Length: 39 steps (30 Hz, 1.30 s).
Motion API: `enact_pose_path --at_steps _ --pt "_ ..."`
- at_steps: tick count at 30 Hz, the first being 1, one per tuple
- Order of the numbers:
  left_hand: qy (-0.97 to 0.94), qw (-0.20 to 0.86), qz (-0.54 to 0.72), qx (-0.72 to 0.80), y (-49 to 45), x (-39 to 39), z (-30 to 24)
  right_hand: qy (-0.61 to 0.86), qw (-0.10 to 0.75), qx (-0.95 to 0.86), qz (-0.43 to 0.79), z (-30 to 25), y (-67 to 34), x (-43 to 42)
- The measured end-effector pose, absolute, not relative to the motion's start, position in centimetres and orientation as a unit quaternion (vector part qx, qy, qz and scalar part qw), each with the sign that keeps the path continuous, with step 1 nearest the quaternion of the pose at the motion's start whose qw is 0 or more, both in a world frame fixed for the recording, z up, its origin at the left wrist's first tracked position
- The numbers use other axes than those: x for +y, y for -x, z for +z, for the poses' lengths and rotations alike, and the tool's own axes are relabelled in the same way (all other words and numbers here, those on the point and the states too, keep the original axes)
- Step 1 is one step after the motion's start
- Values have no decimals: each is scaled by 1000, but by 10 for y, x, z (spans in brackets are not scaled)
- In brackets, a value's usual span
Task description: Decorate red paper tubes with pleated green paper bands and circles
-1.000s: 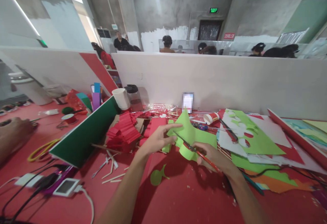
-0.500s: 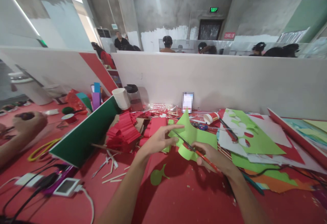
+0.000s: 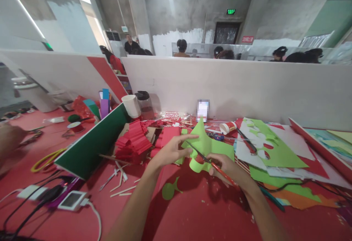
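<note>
My left hand (image 3: 171, 148) pinches the left side of a bright green paper sheet (image 3: 210, 144), fingers stretched along it. My right hand (image 3: 224, 167) grips red-handled scissors (image 3: 202, 156), their dark blades pointing up and left across the sheet towards my left fingers. Below the blades a partly cut strip of the green paper (image 3: 196, 166) curls down. A small green cut-out (image 3: 168, 191), round with a forked end, lies on the red table (image 3: 192, 211) beneath my hands.
Red crepe paper (image 3: 133, 140) and white sticks (image 3: 121, 182) lie to the left, beside a green board (image 3: 93, 142). A phone (image 3: 202, 110) leans against the white partition (image 3: 247, 87). Green sheets (image 3: 277, 149) and a utility knife (image 3: 246, 141) lie right. Another person's hand (image 3: 11, 138) is far left.
The curled green strip below the blades has shifted left and opened into a wider loop. My hands are nearly still. The other person's hand at far left has moved left.
</note>
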<state>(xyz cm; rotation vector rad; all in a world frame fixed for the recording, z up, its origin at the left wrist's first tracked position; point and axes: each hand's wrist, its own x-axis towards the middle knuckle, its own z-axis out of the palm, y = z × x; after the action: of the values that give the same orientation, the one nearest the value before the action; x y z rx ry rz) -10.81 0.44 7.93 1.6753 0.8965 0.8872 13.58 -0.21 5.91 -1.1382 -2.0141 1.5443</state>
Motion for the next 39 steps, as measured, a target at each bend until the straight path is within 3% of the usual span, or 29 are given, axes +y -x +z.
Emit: enact_pose_path --at_steps 26,34,39 --pt "-692 527 322 374 105 3 79 388 184 -748 506 54 -134 -3" --pt "-730 458 326 388 112 3 77 379 176 -754 507 51 -135 -2" --pt "-714 512 320 355 113 6 74 365 166 -762 508 50 -137 -2"
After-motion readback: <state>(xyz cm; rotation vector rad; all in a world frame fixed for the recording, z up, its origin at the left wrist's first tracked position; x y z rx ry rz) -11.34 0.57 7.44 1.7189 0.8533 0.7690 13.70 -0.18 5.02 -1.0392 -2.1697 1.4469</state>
